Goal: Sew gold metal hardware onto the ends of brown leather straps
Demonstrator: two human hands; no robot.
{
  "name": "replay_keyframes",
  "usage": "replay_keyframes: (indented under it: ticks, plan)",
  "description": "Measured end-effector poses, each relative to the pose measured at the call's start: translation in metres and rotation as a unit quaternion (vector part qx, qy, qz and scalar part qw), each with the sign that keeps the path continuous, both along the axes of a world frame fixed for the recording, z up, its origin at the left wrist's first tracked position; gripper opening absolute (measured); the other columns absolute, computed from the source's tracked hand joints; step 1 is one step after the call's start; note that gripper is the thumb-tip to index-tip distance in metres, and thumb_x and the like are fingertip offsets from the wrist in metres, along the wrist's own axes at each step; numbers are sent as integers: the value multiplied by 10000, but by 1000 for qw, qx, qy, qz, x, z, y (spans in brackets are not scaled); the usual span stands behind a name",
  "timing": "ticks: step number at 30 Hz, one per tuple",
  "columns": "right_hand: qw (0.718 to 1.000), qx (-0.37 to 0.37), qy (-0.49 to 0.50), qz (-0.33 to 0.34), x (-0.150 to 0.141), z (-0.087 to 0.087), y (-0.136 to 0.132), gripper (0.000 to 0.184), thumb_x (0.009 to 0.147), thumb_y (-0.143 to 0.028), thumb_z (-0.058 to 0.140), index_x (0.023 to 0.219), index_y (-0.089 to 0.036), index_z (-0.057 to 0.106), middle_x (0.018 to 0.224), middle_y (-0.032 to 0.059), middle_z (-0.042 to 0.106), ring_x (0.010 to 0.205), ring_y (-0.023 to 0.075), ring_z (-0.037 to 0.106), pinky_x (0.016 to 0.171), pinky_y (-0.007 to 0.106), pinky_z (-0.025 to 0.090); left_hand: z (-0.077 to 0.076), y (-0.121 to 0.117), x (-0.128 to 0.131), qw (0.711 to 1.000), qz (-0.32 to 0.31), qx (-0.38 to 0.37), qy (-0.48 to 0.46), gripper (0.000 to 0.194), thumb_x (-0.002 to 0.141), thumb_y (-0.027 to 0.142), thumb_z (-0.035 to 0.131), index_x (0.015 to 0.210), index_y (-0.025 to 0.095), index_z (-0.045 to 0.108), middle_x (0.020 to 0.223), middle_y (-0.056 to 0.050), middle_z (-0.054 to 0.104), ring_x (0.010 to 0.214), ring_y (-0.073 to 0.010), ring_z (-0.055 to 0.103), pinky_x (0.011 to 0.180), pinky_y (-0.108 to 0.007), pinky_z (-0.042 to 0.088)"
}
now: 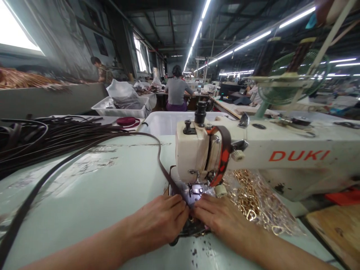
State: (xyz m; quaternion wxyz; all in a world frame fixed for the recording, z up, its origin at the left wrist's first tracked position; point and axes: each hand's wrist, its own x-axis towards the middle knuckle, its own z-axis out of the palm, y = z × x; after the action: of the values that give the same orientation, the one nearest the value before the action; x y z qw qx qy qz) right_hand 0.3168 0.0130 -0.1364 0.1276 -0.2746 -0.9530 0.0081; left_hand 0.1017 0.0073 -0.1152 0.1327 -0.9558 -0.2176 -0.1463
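Note:
A white sewing machine point(191, 150) stands over the pale green table. In front of its lit needle area, my left hand point(168, 215) is closed on a dark brown strap point(165, 172), which runs back from my fingers and curves left across the table. My right hand point(209, 212) lies close beside it, just right of the presser foot point(196, 189), with its fingers bent and pressed together. Whatever sits between the right fingertips is hidden. Both hands rest low at the machine bed.
A bundle of dark straps point(56, 138) covers the table's left side. Gold metal buckles point(250, 198) in clear plastic lie under the machine arm. A maroon ribbon roll point(128, 122) and a white bin point(160, 122) sit behind. A person point(176, 90) works further back.

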Motion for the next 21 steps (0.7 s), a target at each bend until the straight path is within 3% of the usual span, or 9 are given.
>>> replay_keyframes:
  ticks: [9,16,21]
  plan:
    - [994,5,45,-96,-7,-14,-5,154,812,-48,547,905,-170,547,918,43,618,786,205,605,630,335,498,-14,33,-12,994,-96,59,-15,236,949,116,379,1037,68,593,981,-131,686,949,-227,637,814,-338,558]
    - [988,15,23,-153,-6,-20,-7,245,802,-72,512,1013,-190,550,976,75,627,747,229,612,561,353,472,-11,34,-9,995,-72,69,-22,290,970,122,307,1024,74,588,930,-114,697,842,-218,667,658,-322,587]
    - [983,43,-19,-178,-4,-21,0,384,763,-38,512,1114,-193,536,1129,117,609,792,261,627,568,373,468,-8,39,-6,995,-57,73,-48,308,978,134,278,985,90,583,895,-111,692,772,-200,664,624,-313,581]
